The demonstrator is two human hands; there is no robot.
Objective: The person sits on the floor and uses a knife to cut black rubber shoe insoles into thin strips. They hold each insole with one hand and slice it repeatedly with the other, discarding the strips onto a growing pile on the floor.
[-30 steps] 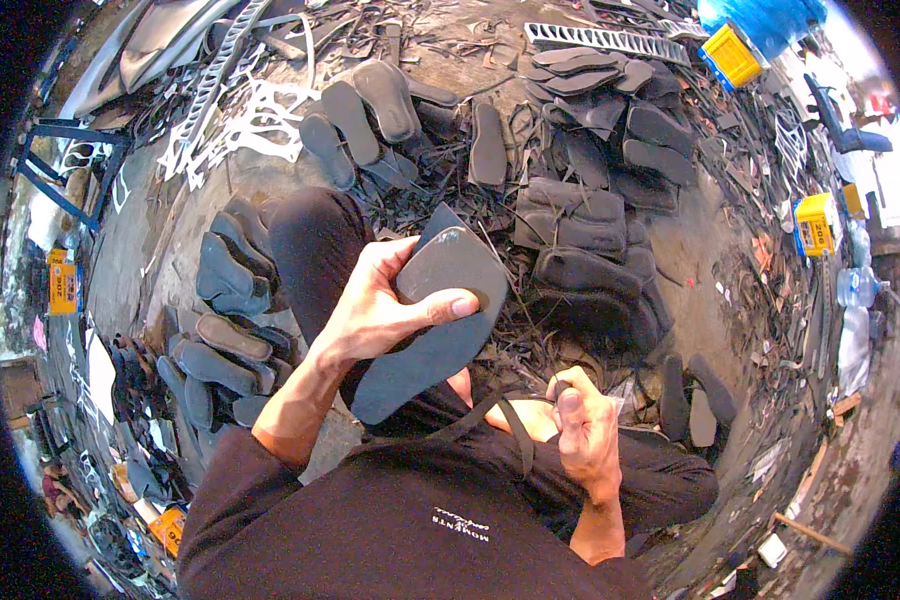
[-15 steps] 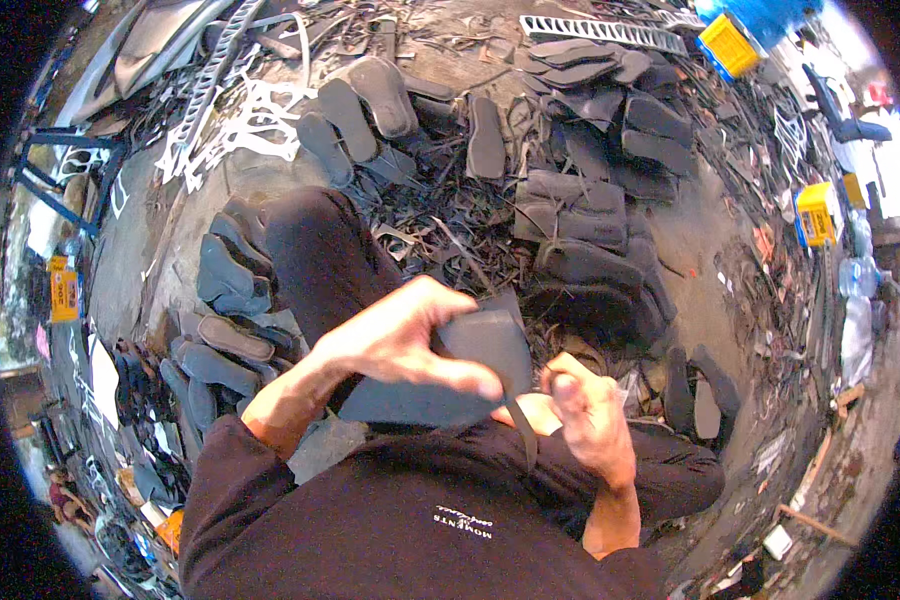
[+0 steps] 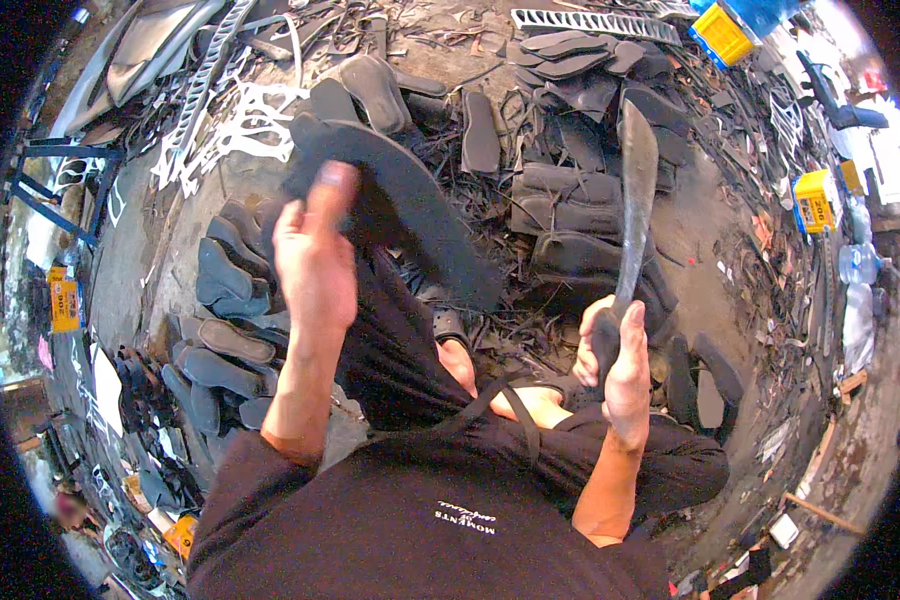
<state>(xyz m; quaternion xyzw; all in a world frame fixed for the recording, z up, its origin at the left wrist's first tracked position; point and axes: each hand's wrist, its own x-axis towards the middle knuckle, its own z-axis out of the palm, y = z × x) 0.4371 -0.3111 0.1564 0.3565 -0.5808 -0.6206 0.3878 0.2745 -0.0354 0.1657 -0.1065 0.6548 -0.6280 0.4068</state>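
Head view: at the left of the frame, dark sole pieces [image 3: 232,268] are lying in a fanned pile on the floor [image 3: 160,215], just beside the left forearm. Left of centre, the left hand [image 3: 315,265] is standing nearly upright, its forearm slanting up from the lower left, its thumb blurring and pointing toward the top; this grip is looking partly open, and whether its fingers are closing on anything I cannot tell. Immediately above and to the right of that hand, a large dark sole-shaped sheet [image 3: 402,200] is showing in the upper centre, its long axis running from upper left down to the right, one end lying close by the left thumb, the other pointing toward mid-frame; the left hand is clearly the nearer one. Farther right, stacked soles [image 3: 578,255] are resting on the floor. Right of centre, the right hand [image 3: 615,355] is wrapping its grip tightly round the handle of a curved knife [image 3: 638,190], the blade pointing upward, well apart from the sheet, the forearm rising from the lower right.
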